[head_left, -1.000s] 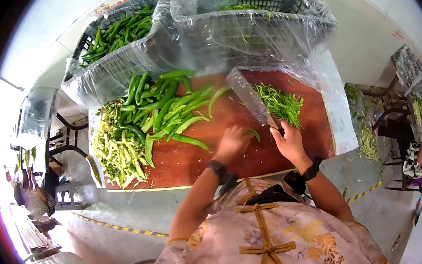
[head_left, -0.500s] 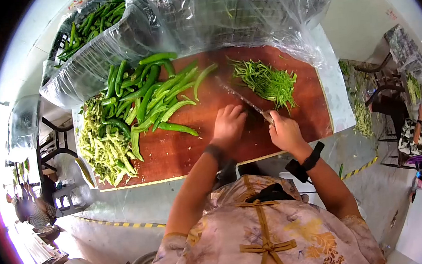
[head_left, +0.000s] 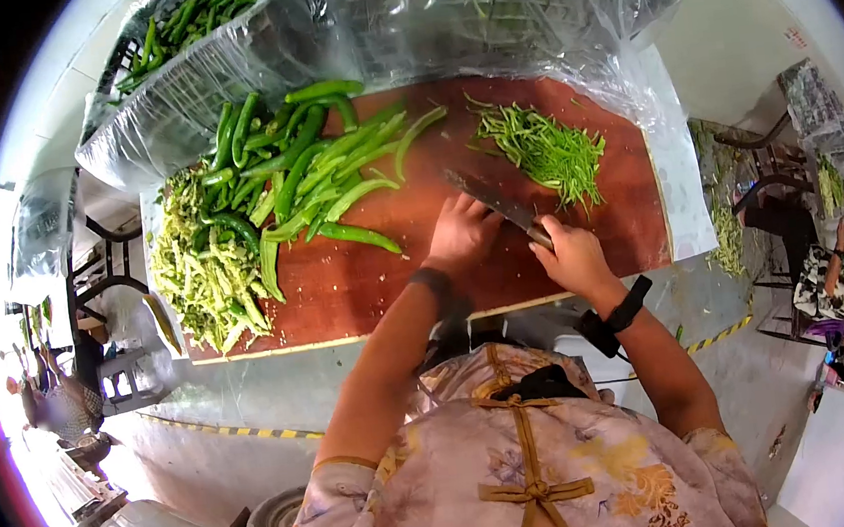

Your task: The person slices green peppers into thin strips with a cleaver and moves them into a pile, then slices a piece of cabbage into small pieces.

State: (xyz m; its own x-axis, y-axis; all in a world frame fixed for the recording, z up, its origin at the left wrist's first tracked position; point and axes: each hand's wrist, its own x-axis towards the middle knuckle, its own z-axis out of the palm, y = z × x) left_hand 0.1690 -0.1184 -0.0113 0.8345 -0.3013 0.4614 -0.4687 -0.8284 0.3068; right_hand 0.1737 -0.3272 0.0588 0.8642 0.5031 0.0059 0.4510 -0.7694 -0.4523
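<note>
My right hand (head_left: pixel 577 258) grips the handle of a kitchen knife (head_left: pixel 495 199), whose blade slants up and left over the reddish-brown board (head_left: pixel 424 288). Close against the blade, my left hand (head_left: pixel 463 232) rests on the board with its fingers curled; whatever lies under them is hidden. Thin green pepper strips (head_left: pixel 548 157) lie in a pile beyond the knife, to the right. Left of my hands are halved green peppers (head_left: pixel 359 169), with whole green peppers (head_left: pixel 281 160) behind them. A heap of pale pepper cores (head_left: pixel 205 287) covers the board's left end.
Plastic-lined crates (head_left: pixel 462 34) stand along the board's far edge, the left one holding green peppers (head_left: pixel 191 28). Another person (head_left: pixel 830 278) sits at the far right, and one (head_left: pixel 63 400) is at the left. A stool (head_left: pixel 129 379) stands on the floor at left.
The knife blade, blurred before, now shows sharply, with its tip closer to my left fingers. My left hand has shifted slightly. The whole view has tilted a little.
</note>
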